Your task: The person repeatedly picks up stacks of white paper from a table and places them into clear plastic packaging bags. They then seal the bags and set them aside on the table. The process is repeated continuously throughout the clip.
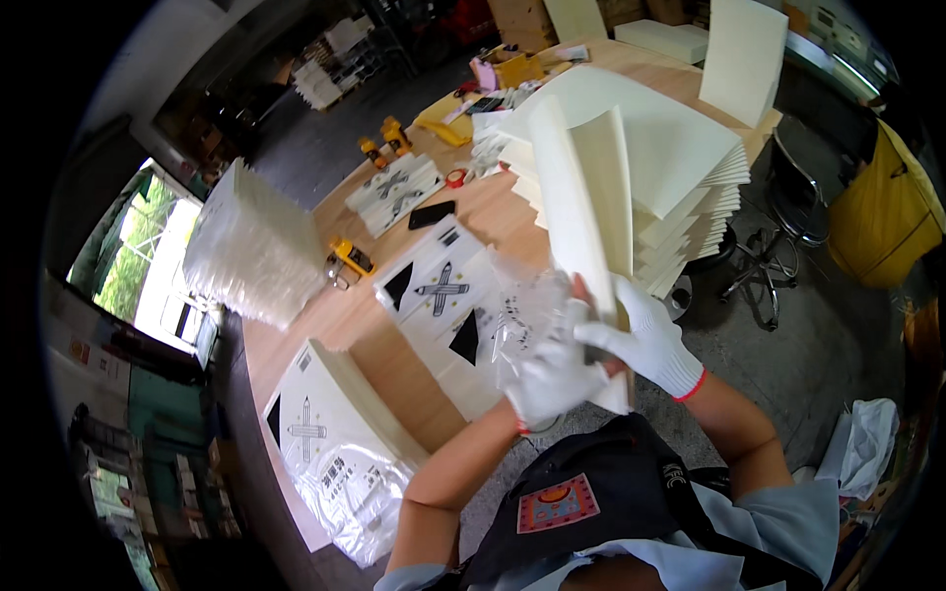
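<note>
Both my hands wear white knit gloves and grip the lower end of a bent stack of cream paper sheets (572, 197), tilted upright off the table. My left hand (560, 376) closes round its left edge, some fingertips bare. On the right side, my right hand (645, 340) has its fingers pressed on the same sheets. Beside my left hand lies a clear plastic bag (520, 310), partly over a printed white package (439, 286) with a pencil drawing. Right behind the held sheets rises a tall pile of cream paper (655, 148), its layers stepped at the edges.
On the wooden table (394, 384), a bagged paper stack (340, 433) sits at near left, a wrapped white stack (251, 241) at far left. A phone (432, 214), yellow bottles (352, 256) and red tape (455, 178) lie beyond. An office chair (788, 197) stands right.
</note>
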Available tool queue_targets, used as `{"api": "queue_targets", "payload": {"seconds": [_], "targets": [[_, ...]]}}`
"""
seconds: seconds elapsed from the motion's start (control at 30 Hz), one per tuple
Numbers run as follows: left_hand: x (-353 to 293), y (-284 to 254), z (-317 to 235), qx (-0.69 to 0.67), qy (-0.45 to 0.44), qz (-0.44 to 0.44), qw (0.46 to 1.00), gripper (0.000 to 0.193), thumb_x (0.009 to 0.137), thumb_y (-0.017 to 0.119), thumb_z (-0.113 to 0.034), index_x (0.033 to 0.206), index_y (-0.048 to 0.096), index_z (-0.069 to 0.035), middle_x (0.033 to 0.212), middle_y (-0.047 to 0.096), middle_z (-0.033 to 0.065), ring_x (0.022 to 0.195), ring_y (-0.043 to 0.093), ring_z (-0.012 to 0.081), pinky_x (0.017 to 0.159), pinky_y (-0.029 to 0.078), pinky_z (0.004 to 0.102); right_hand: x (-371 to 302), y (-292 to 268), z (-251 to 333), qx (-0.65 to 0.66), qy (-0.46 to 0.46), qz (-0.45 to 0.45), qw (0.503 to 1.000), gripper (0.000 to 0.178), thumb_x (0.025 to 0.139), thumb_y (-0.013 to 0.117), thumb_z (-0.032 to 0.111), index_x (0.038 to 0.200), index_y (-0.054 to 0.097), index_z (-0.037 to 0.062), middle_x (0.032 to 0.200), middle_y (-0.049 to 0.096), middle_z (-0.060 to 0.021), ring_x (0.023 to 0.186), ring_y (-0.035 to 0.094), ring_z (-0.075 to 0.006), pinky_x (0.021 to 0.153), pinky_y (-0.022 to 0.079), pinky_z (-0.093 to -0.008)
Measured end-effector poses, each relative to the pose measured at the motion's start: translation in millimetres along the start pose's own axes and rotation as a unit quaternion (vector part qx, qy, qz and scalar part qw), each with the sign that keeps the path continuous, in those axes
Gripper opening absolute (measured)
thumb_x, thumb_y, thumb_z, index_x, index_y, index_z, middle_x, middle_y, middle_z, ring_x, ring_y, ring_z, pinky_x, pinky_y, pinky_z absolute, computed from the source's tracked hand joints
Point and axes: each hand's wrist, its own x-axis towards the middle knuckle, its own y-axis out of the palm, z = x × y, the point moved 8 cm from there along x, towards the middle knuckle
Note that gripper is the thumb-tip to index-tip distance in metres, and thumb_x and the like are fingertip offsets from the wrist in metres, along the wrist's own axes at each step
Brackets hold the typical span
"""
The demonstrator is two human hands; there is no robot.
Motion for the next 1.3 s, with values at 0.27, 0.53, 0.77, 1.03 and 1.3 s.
{"api": "queue_targets", "payload": {"seconds": [0.27, 0.53, 0.77, 1.03, 1.3], "targets": [[-39.3, -27.7, 138.0, -0.616, -0.196, -0.155, 0.747, 0.059, 0.094, 0.048, -0.027, 0.146, 0.026, -0.01, 0.146, 0.036, 0.0067, 0.081, 0.057, 0.0138, 0.067, 0.052, 0.0311, -23.7, -6.6, -26.5, -0.257, -0.14, 0.032, 0.956, 0.017, 0.084, 0.061, 0.022, 0.09, 0.061, 0.0059, 0.093, 0.063, -0.0151, 0.074, 0.062, -0.0318, 0.062, 0.049, -0.0379], [-59.0, -12.6, 50.4, -0.026, 0.049, 0.019, 0.998, 0.066, 0.086, 0.061, -0.023, 0.144, 0.032, -0.01, 0.129, 0.053, 0.0203, 0.123, 0.049, 0.0269, 0.099, 0.039, 0.038, -21.1, 56.9, -29.1, -0.376, -0.199, 0.28, 0.861, 0.016, 0.08, 0.061, 0.021, 0.09, 0.062, 0.0088, 0.09, 0.061, -0.0093, 0.072, 0.064, -0.0263, 0.061, 0.052, -0.0359], [-134.6, 45.9, 73.2, -0.181, -0.018, -0.187, 0.965, 0.03, 0.072, 0.058, 0.006, 0.099, 0.065, -0.006, 0.084, 0.064, 0.0107, 0.071, 0.063, 0.0259, 0.065, 0.05, 0.0324, 2.6, 126.0, -128.4, 0.108, 0.108, 0.37, 0.916, 0.021, 0.085, 0.055, 0.023, 0.094, 0.064, 0.0059, 0.092, 0.067, -0.0073, 0.072, 0.06, -0.0252, 0.07, 0.048, -0.0326], [-49.9, 23.9, 78.0, -0.076, -0.083, -0.218, 0.97, 0.031, 0.073, 0.054, 0.003, 0.098, 0.066, -0.011, 0.075, 0.061, 0.01, 0.063, 0.06, 0.0234, 0.059, 0.048, 0.0326, -16.1, 216.5, -134.8, 0.033, -0.028, 0.267, 0.963, 0.034, 0.088, 0.052, 0.033, 0.113, 0.054, 0.0092, 0.106, 0.061, -0.0116, 0.098, 0.058, -0.0278, 0.088, 0.044, -0.0389], [-129.6, 36.4, 140.3, -0.07, -0.221, -0.209, 0.95, 0.023, 0.072, 0.061, -0.003, 0.094, 0.064, -0.01, 0.073, 0.06, 0.0085, 0.068, 0.061, 0.0239, 0.061, 0.049, 0.0357, -17.7, 147.6, -62.4, -0.294, -0.283, 0.018, 0.913, 0.038, 0.085, 0.058, 0.027, 0.121, 0.054, 0.0123, 0.1, 0.063, -0.0116, 0.091, 0.06, -0.0293, 0.079, 0.046, -0.042]]}}
